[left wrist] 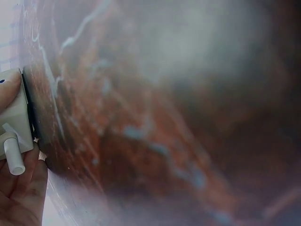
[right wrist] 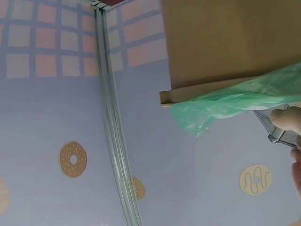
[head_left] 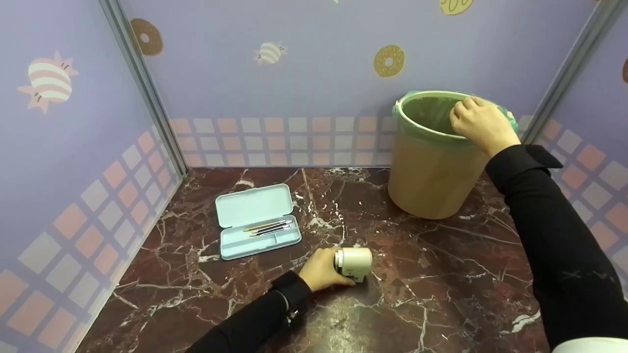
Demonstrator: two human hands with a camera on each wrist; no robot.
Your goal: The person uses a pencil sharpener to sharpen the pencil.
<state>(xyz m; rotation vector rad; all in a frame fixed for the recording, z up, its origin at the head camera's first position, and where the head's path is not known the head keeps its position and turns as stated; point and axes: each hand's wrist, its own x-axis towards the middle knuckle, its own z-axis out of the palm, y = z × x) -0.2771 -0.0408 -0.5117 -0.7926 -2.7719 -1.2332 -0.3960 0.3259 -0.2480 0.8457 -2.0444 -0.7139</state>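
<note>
My left hand grips a cream pencil sharpener low over the dark marbled tabletop. In the left wrist view, a short white crank handle sticks out from its body. At the upper right, my right hand is over the mouth of a tan trash can. Its fingers pinch a small clear plastic drawer, seen in the right wrist view just past the green bag folded over the can's rim. What the drawer contains does not show.
An open light-blue pencil case lies on the left of the table, with several pencils in its lower half. Printed lilac panels wall in the back and both sides. A white round edge shows at the bottom right.
</note>
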